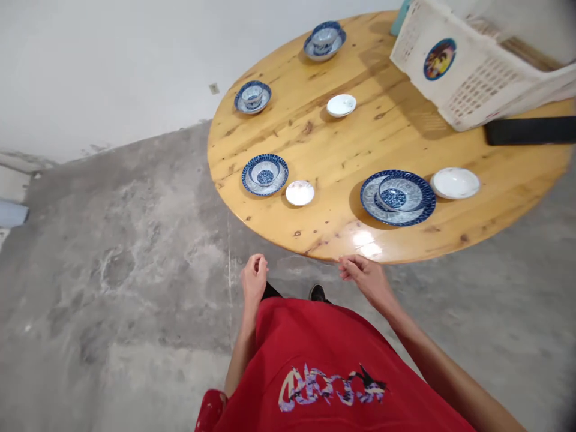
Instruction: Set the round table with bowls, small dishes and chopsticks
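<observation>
head view: blue-rimmed patterned plate (369, 195) under bowl (393, 198), near right hand (366, 279)

Bright light here, glare flashing on the table (315, 144) near side, soft shadows spilling left of the basket (468, 78), right edge blurring!

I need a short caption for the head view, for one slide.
Left hand and right hand, loosely curled, near a wooden table bearing blue-patterned bowls, white dishes and a white basket.
</observation>
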`<state>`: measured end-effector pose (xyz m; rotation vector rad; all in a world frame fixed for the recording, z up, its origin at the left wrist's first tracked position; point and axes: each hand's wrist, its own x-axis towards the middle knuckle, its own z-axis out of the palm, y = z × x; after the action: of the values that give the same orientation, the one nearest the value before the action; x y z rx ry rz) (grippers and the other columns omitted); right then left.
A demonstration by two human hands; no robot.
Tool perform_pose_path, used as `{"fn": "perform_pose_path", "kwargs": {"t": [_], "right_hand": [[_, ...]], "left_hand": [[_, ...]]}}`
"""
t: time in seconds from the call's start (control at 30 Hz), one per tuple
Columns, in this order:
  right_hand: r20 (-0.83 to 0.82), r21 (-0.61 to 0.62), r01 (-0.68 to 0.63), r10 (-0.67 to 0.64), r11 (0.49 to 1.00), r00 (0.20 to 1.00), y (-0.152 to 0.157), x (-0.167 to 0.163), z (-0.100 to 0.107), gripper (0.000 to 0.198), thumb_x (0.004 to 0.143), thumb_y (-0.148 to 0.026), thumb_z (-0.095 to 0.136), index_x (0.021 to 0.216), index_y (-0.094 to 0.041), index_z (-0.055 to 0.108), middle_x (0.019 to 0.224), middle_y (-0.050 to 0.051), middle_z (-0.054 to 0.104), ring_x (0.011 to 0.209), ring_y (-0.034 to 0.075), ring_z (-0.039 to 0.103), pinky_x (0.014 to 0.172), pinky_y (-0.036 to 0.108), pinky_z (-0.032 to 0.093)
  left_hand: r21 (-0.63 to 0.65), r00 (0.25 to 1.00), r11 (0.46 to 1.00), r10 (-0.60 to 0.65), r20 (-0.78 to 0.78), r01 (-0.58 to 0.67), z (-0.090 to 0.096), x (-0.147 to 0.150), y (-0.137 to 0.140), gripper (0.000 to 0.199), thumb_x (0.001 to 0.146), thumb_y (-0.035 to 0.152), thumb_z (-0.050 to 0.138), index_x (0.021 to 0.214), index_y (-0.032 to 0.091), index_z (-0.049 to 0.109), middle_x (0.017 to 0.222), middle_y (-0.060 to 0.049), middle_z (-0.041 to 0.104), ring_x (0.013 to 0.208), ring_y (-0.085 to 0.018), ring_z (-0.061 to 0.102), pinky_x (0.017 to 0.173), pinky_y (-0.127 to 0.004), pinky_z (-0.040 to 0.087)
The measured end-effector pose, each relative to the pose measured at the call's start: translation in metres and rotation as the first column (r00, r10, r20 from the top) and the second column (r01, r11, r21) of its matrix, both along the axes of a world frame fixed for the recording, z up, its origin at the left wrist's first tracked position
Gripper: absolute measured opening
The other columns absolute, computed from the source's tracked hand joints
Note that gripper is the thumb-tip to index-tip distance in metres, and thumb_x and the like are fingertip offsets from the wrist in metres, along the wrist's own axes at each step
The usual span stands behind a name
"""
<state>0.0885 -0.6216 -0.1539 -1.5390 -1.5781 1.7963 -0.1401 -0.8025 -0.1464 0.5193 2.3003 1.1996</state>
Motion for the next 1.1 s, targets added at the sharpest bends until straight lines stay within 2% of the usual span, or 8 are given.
{"fn": "perform_pose_path", "kwargs": {"t": [0.1,0.23,0.33,0.43,0.57,0.73,0.9,1.1], "right_hand": [[-0.026,-0.004,0.175,-0.175,0.985,0.984,0.003,-0.053,-0.005,0.041,0.063,-0.054,0.072,0.081,-0.017,0.066,0.076,0.006,0.069,0.06,0.018,0.065,0.056,0.028,0.055],[-0.043,0.005,0.418,-0.417,0.908,0.908,0.009,-0.124,-0.008,0.033,0.067,-0.044,0.072,0.082,-0.016,0.065,0.076,0.006,0.069,0.059,0.016,0.064,0.054,0.025,0.054],[-0.029,0.065,0.509,-0.508,0.858,0.861,0.008,-0.158,-0.011,0.026,0.071,-0.037,0.071,0.083,-0.015,0.065,0.077,0.005,0.069,0.06,0.016,0.064,0.053,0.024,0.053],[0.006,0.131,0.548,-0.553,0.826,0.833,0.005,-0.171,-0.016,0.022,0.073,-0.033,0.069,0.084,-0.014,0.065,0.079,0.006,0.069,0.062,0.017,0.065,0.055,0.025,0.054],[0.064,0.197,0.571,-0.592,0.797,0.804,0.009,-0.171,-0.018,0.02,0.075,-0.028,0.064,0.087,-0.013,0.067,0.082,0.007,0.07,0.063,0.017,0.066,0.055,0.024,0.053],[0.109,0.292,0.556,-0.605,0.778,0.789,0.033,-0.173,-0.016,0.02,0.078,-0.023,0.057,0.088,-0.011,0.07,0.082,0.007,0.07,0.065,0.017,0.067,0.057,0.023,0.052],[0.159,0.307,0.519,-0.581,0.798,0.798,0.062,-0.189,-0.024,0.022,0.082,-0.022,0.056,0.092,-0.01,0.071,0.083,0.007,0.07,0.068,0.018,0.068,0.062,0.024,0.054],[0.265,0.337,0.466,-0.557,0.818,0.787,0.088,-0.21,-0.037,0.021,0.084,-0.026,0.061,0.092,-0.011,0.072,0.083,0.01,0.072,0.082,0.023,0.07,0.077,0.03,0.057]], "left_hand": [[-0.05,1.0,0.998,-0.026,0.003,0.026,-0.006,-0.053,-0.042,0.031,0.089,0.046,0.049,0.095,0.021,0.065,0.086,-0.004,0.073,0.071,-0.017,0.071,0.073,-0.029,0.052],[-0.167,0.998,0.986,-0.032,-0.051,0.023,-0.006,-0.141,-0.089,0.035,0.087,0.05,0.048,0.096,0.021,0.065,0.082,-0.004,0.073,0.074,-0.02,0.072,0.073,-0.031,0.051],[-0.175,0.988,0.977,-0.132,-0.076,0.117,-0.001,-0.196,-0.085,0.035,0.089,0.05,0.046,0.093,0.022,0.065,0.08,-0.004,0.072,0.075,-0.021,0.071,0.072,-0.031,0.05],[-0.128,0.938,0.936,-0.339,-0.074,0.328,0.004,-0.222,-0.047,0.03,0.092,0.046,0.046,0.092,0.022,0.065,0.08,-0.003,0.073,0.076,-0.02,0.071,0.074,-0.03,0.049],[-0.095,0.821,0.821,-0.569,-0.053,0.563,0.007,-0.219,0.019,0.023,0.095,0.035,0.047,0.091,0.024,0.066,0.086,-0.003,0.076,0.079,-0.018,0.071,0.077,-0.028,0.048],[-0.063,0.678,0.678,-0.735,-0.014,0.733,0.002,-0.192,0.088,0.021,0.096,0.028,0.049,0.096,0.022,0.07,0.08,-0.003,0.075,0.082,-0.02,0.071,0.081,-0.028,0.048],[-0.056,0.631,0.628,-0.774,0.06,0.776,-0.015,-0.168,0.146,0.04,0.096,0.026,0.052,0.132,0.011,0.062,0.086,-0.01,0.076,0.091,-0.025,0.073,0.092,-0.036,0.051],[0.024,0.55,0.551,-0.834,0.034,0.834,-0.028,-0.146,0.195,0.055,0.096,0.022,0.052,0.149,0.008,0.044,0.114,-0.017,0.075,0.101,-0.026,0.071,0.099,-0.039,0.051]]}}
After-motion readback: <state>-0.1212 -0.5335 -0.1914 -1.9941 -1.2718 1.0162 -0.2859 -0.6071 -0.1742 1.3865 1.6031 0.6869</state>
